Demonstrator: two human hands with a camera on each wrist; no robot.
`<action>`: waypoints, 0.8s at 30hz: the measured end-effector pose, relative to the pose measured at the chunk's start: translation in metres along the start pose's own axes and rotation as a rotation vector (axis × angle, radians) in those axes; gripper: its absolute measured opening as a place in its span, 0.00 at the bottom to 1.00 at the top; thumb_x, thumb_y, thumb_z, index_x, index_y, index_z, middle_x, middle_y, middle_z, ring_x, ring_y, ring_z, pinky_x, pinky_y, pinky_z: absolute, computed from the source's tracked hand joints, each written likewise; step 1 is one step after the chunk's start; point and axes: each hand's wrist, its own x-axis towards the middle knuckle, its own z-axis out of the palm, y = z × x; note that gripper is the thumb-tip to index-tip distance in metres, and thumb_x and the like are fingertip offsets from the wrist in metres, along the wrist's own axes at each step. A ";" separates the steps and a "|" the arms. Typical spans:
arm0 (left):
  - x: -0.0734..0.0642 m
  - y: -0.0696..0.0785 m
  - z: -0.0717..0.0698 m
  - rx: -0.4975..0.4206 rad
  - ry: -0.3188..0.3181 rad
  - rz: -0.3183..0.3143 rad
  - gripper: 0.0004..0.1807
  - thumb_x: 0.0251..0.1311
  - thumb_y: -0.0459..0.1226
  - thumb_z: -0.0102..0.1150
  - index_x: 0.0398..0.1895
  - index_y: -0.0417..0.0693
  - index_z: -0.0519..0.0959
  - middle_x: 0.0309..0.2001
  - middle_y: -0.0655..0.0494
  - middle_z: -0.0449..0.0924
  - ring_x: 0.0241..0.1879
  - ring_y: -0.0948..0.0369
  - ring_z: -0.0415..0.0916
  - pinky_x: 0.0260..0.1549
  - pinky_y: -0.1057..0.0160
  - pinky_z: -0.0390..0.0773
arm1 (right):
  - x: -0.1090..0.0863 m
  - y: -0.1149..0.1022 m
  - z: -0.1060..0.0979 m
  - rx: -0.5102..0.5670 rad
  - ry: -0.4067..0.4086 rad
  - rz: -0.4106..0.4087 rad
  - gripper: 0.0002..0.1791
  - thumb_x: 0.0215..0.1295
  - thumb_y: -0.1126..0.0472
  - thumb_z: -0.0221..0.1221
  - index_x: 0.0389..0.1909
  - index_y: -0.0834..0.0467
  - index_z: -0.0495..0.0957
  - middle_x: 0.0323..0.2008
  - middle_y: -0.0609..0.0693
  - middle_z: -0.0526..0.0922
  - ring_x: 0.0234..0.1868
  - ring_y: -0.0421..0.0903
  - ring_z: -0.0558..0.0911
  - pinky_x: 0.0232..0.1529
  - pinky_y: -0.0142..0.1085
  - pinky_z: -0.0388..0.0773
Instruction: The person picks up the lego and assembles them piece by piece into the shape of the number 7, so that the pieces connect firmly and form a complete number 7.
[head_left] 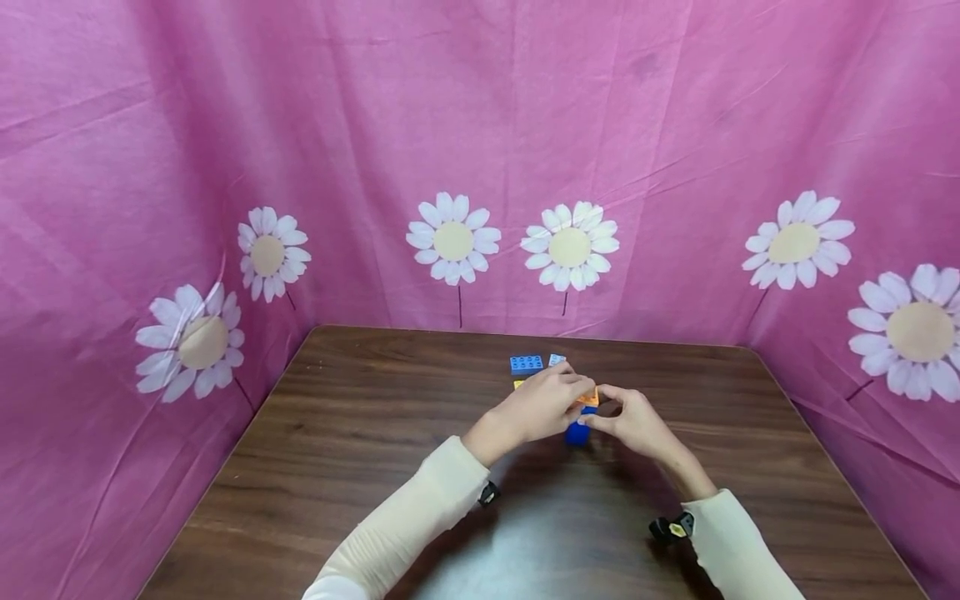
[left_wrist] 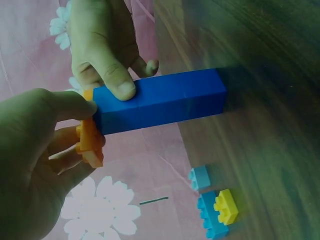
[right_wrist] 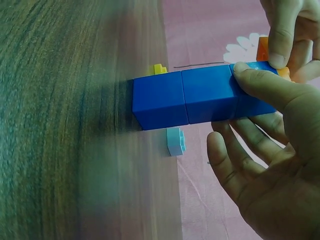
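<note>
A tower of stacked dark blue toy bricks (right_wrist: 160, 100) stands upright on the wooden table. An orange toy brick (left_wrist: 91, 145) lies across its top, its studs facing up and one end jutting past the tower's side. My left hand (head_left: 542, 406) pinches the orange brick from above, thumb near the joint with the blue. Lower down, my right hand (head_left: 633, 423) grips the tower's upper part, with the thumb (right_wrist: 260, 82) on one face and the fingers behind. In the head view my left hand covers part of the orange brick.
Behind the tower on the table (head_left: 360, 417) lie a blue brick (head_left: 526, 364), a pale blue brick (head_left: 557, 360) and a yellow brick (left_wrist: 227, 206). The yellow one sits close against the blue one. A pink cloth (head_left: 360, 125) with daisies hangs around the table's back and sides.
</note>
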 end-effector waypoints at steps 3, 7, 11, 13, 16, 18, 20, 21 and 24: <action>-0.001 -0.002 0.002 -0.029 0.008 -0.014 0.18 0.63 0.43 0.63 0.55 0.52 0.77 0.53 0.61 0.82 0.52 0.65 0.72 0.61 0.71 0.72 | 0.000 0.000 0.001 -0.022 0.014 -0.016 0.25 0.57 0.48 0.70 0.54 0.55 0.80 0.44 0.51 0.86 0.38 0.47 0.83 0.32 0.31 0.81; -0.005 -0.008 0.005 -0.139 -0.002 -0.083 0.22 0.64 0.43 0.63 0.60 0.54 0.74 0.55 0.61 0.80 0.55 0.64 0.72 0.62 0.66 0.73 | 0.001 -0.001 0.000 -0.051 0.009 -0.020 0.28 0.57 0.46 0.69 0.55 0.56 0.79 0.45 0.53 0.85 0.36 0.44 0.84 0.32 0.30 0.82; -0.013 -0.016 0.009 -0.255 -0.016 -0.161 0.26 0.64 0.43 0.61 0.65 0.56 0.70 0.58 0.62 0.77 0.58 0.64 0.71 0.57 0.65 0.77 | -0.001 0.000 -0.002 -0.068 -0.006 0.013 0.31 0.58 0.45 0.68 0.58 0.58 0.76 0.47 0.56 0.84 0.35 0.44 0.84 0.31 0.31 0.82; -0.018 -0.020 0.011 -0.302 -0.011 -0.191 0.27 0.65 0.42 0.61 0.66 0.56 0.69 0.59 0.62 0.77 0.59 0.64 0.72 0.59 0.64 0.76 | -0.004 0.002 -0.005 -0.079 -0.006 0.040 0.31 0.58 0.45 0.68 0.58 0.58 0.76 0.47 0.57 0.84 0.35 0.44 0.84 0.31 0.31 0.81; -0.027 -0.027 0.013 -0.374 0.004 -0.232 0.27 0.65 0.39 0.60 0.67 0.54 0.69 0.59 0.59 0.77 0.60 0.61 0.74 0.59 0.63 0.76 | -0.007 0.006 -0.012 -0.099 0.008 0.074 0.31 0.58 0.45 0.68 0.58 0.58 0.76 0.46 0.59 0.85 0.34 0.43 0.84 0.30 0.32 0.81; -0.032 -0.031 0.016 -0.416 0.019 -0.254 0.25 0.65 0.38 0.60 0.66 0.53 0.70 0.57 0.58 0.79 0.58 0.60 0.75 0.56 0.64 0.77 | -0.009 0.008 -0.017 -0.110 0.020 0.094 0.31 0.58 0.44 0.68 0.58 0.58 0.75 0.45 0.59 0.85 0.33 0.43 0.84 0.30 0.33 0.80; -0.037 -0.035 0.019 -0.449 0.040 -0.263 0.23 0.65 0.37 0.60 0.63 0.51 0.72 0.54 0.57 0.81 0.55 0.59 0.77 0.54 0.66 0.78 | -0.011 0.010 -0.022 -0.121 0.032 0.103 0.32 0.59 0.45 0.67 0.58 0.59 0.75 0.45 0.59 0.85 0.33 0.43 0.83 0.30 0.33 0.80; -0.039 -0.036 0.020 -0.462 0.051 -0.265 0.21 0.65 0.36 0.60 0.61 0.51 0.74 0.51 0.57 0.82 0.53 0.60 0.79 0.51 0.68 0.79 | -0.012 0.011 -0.025 -0.127 0.035 0.110 0.32 0.59 0.44 0.67 0.59 0.59 0.75 0.45 0.59 0.84 0.33 0.44 0.83 0.30 0.33 0.80; -0.046 -0.040 0.027 -0.499 0.081 -0.272 0.16 0.63 0.34 0.61 0.54 0.50 0.78 0.42 0.58 0.83 0.44 0.64 0.79 0.44 0.72 0.79 | -0.013 0.013 -0.032 -0.133 0.045 0.118 0.33 0.59 0.44 0.67 0.60 0.59 0.74 0.46 0.60 0.85 0.35 0.44 0.83 0.31 0.33 0.79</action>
